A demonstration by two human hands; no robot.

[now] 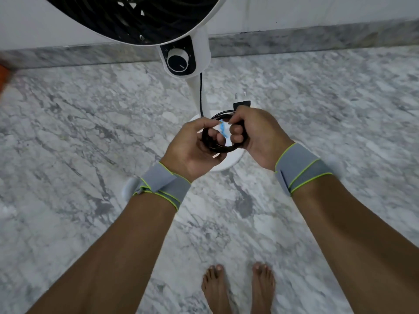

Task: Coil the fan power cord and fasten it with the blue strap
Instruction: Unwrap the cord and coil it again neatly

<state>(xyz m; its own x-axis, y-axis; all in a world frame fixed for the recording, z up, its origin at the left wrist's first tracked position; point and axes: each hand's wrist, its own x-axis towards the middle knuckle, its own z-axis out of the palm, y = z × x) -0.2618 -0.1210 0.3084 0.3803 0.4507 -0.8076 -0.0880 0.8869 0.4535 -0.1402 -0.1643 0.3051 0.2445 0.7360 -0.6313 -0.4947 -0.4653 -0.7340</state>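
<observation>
A black power cord (200, 91) runs down from the white pedestal fan (181, 60) into a small coil (223, 148) held between both hands above the fan's round base. My left hand (192, 148) grips the coil's left side with fingers through the loop. My right hand (254, 134) closes on its right side, and the black plug (241, 104) sticks up just above that hand. The blue strap (222, 128) shows as a thin strip between the two hands, against the coil; its ends are hidden by fingers.
The fan's round white base (229, 162) stands on a grey marble floor (90, 123), close to a white wall with a grey skirting (317, 39). My bare feet (238, 288) are near the bottom edge. An orange object (3, 75) blurs at the far left.
</observation>
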